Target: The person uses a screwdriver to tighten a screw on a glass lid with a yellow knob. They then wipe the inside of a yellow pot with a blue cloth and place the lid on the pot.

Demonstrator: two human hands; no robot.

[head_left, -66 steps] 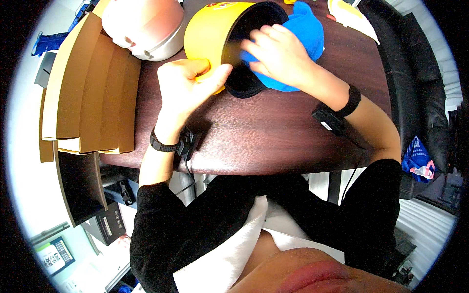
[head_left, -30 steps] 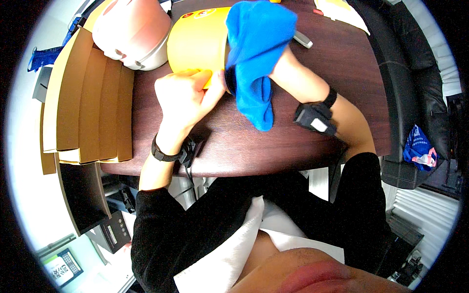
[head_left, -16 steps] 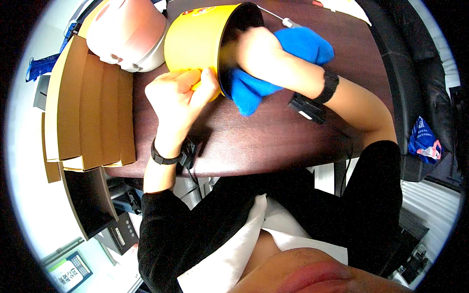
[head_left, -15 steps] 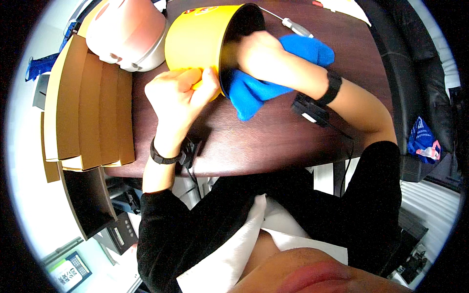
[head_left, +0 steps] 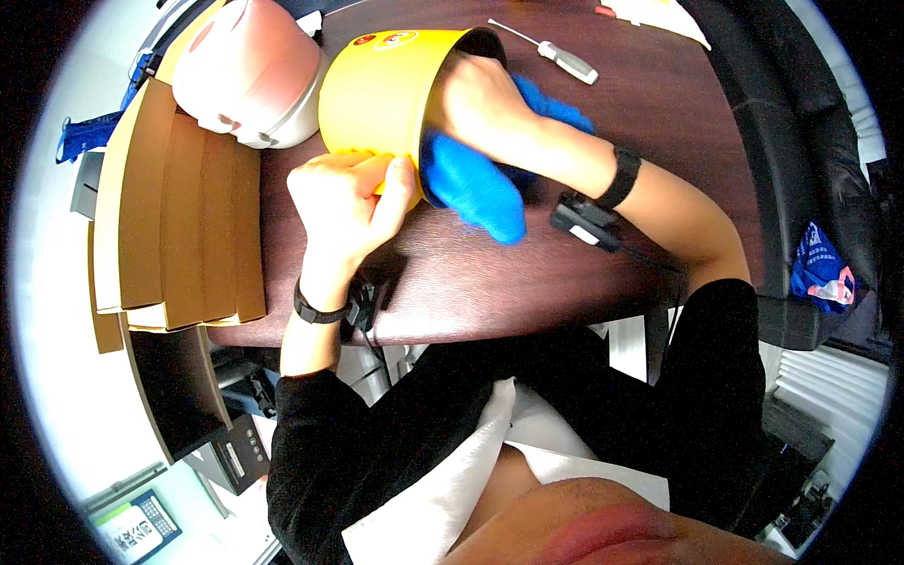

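A yellow pot (head_left: 377,104) with a dark inside lies tipped on its side above the table, its mouth turned to the right. My left hand (head_left: 348,207) is closed round the handle at the pot's near side. Inside the mouth, my right hand (head_left: 490,104) presses a bunched blue cloth (head_left: 476,193) against the inner wall; its fingertips are hidden by the rim and cloth. Loose folds of the cloth hang out of the pot on both sides of that hand. Each wrist wears a black strap with a small device.
A pink and white appliance (head_left: 250,80) stands left of the pot. Cardboard boxes (head_left: 188,217) line the left end of the dark wooden table (head_left: 527,292). A screwdriver (head_left: 567,62) lies beyond my right hand. Black leather seating (head_left: 800,122) borders the right side, with a blue packet (head_left: 821,268) on it.
My right hand has shifted a little left with the cloth inside the pot's mouth. More cloth now hangs at the near side, less at the far right. My left hand keeps its hold.
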